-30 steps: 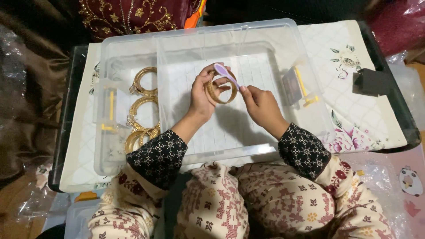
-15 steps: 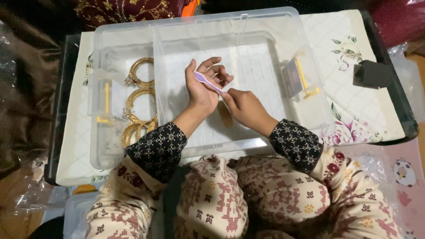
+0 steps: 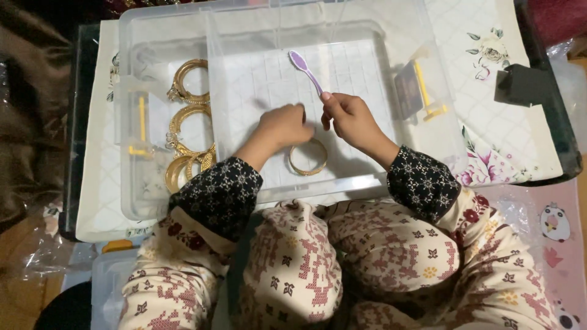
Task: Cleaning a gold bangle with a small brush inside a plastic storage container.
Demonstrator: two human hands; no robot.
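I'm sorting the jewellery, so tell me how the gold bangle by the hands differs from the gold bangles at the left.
The single bangle lies alone in the clear inner tray, just below the left hand; the left bangles sit grouped outside that tray, in the outer box. The single bangle looks plain and thin; the left ones look thicker, some with ornate clusters. All are gold rings lying flat.

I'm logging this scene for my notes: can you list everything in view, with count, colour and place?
toothbrush: one, purple, held in right hand, head up
bangle: one, gold, lying in inner tray beneath left hand
bangles: several, gold, left part of bin
inner tray: one, clear, inside bin
storage bin: one, clear, yellow latches, on cloth
cloth: one, white, floral, over table
left hand: over the bangle
right hand: gripping toothbrush handle
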